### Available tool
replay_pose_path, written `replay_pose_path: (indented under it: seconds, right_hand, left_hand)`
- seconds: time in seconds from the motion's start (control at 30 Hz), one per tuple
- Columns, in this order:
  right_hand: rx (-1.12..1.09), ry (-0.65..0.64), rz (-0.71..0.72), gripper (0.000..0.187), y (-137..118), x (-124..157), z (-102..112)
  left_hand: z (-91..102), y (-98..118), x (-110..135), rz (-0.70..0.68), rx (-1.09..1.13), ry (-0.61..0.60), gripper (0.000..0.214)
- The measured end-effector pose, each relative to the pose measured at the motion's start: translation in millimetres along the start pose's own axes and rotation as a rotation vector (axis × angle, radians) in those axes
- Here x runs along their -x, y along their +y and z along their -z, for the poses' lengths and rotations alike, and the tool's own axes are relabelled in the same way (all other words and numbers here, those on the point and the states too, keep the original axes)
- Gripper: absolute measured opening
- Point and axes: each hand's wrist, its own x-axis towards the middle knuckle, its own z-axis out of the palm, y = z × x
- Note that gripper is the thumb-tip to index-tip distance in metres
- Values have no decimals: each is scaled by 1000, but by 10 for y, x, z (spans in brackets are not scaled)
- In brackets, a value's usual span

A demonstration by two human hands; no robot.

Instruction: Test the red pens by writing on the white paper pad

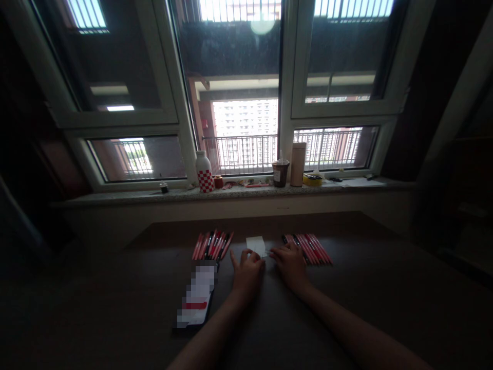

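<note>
Nearest, the left hand (248, 270) and right hand (291, 262) meet at a white slip (256, 244) on the bench (346, 308), grips curled; whether either pinches it, I cannot tell. Beside them a left pen row (212, 245) and a right pen row (310, 249) lie laid out, no pen held.

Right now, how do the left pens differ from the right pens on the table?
The left pens lean with their far ends to the right; the right pens lean the other way. The left pens lie apart from the left hand; the right pens lie close beside the right hand. Both are rows of mostly pink-red pens with a few dark ones.
</note>
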Motion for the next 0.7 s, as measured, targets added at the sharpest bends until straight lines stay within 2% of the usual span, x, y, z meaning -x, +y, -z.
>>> replay_pose_path:
  seconds: [0.37, 0.7]
  right_hand:
    - [31, -21, -17, 18, 15, 8, -11]
    - [12, -25, -27, 17, 12, 3, -3]
  left_hand:
    - [20, -16, -17, 49, 39, -32, 13]
    - [9, -17, -26, 41, 50, -35, 17]
